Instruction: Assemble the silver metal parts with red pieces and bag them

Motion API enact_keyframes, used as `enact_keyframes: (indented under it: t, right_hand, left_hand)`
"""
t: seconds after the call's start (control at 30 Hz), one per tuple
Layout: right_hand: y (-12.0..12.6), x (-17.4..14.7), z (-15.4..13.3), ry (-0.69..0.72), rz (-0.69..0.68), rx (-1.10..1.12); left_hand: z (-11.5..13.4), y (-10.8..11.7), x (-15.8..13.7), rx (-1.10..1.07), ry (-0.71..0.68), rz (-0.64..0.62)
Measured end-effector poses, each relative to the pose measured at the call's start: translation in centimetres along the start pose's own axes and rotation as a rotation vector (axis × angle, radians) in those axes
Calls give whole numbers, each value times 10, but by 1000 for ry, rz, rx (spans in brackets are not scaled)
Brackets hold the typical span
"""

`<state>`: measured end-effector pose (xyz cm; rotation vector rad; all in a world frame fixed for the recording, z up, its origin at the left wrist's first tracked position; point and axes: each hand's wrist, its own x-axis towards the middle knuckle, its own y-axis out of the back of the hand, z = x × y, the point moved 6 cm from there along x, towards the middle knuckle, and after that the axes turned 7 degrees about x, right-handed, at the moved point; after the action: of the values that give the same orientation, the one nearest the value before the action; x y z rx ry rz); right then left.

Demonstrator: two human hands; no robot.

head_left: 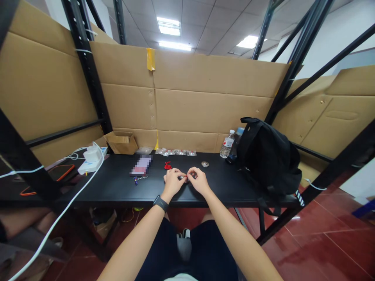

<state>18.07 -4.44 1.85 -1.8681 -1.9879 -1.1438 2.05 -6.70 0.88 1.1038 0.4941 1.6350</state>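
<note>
Both hands meet over the front middle of the black table (117,191). My left hand (174,181), with a dark watch on its wrist, has its fingers pinched on something small. Opposite it, my right hand (198,180) pinches a tiny red piece (186,176) between thumb and forefinger. What kind of thing it is cannot be made out, as the fingertips cover most of it. Just beyond the left hand lie several small red pieces (168,165). A small round silvery disc (205,164) rests behind the right hand.
Small clear bags (175,152) line the cardboard back wall (187,109). At right stand a water bottle (227,144) and a black backpack (268,164). A phone (141,165), keys (142,178), an open cardboard box (120,143) and a white power strip (90,166) with cable are left.
</note>
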Motion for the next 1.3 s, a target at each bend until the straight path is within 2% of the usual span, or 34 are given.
enact_keyframes:
  t: [0.1, 0.2, 0.23, 0.3, 0.37, 0.43, 0.57, 0.7, 0.9, 1.07, 1.3]
  right_hand:
    - [24, 26, 22, -2, -23, -152]
    - [62, 55, 67, -235, 4, -415]
    - [73, 63, 83, -325, -1, -462]
    - [90, 72, 106, -388, -16, -469]
    - [98, 74, 123, -417, -23, -464]
    - [101, 70, 132, -394, -10, -450]
    - [91, 60, 132, -275, -35, -373]
    - [82, 60, 123, -194, -52, -349]
    - [79, 68, 122, -181, -37, -334]
    - [80, 68, 121, -160, -39, -248]
    - [87, 68, 106, -162, 66, -136]
  left_hand:
    - [-1, -2, 2, 30, 18, -11]
    - [-13, 7, 25, 74, 55, -54]
    - [-20, 14, 38, 118, 67, -61]
    - [-40, 29, 69, 219, 96, -70]
    - [-64, 39, 98, 259, 136, -98]
    - [-87, 40, 118, 296, 171, -160]
    - [-111, 27, 132, 325, 182, -255]
    - [-113, 14, 133, 311, 112, -268]
    - [-110, 4, 142, 312, 17, -280]
    - [-114, 4, 142, 337, 13, -229]
    - [-116, 9, 134, 329, 32, -218]
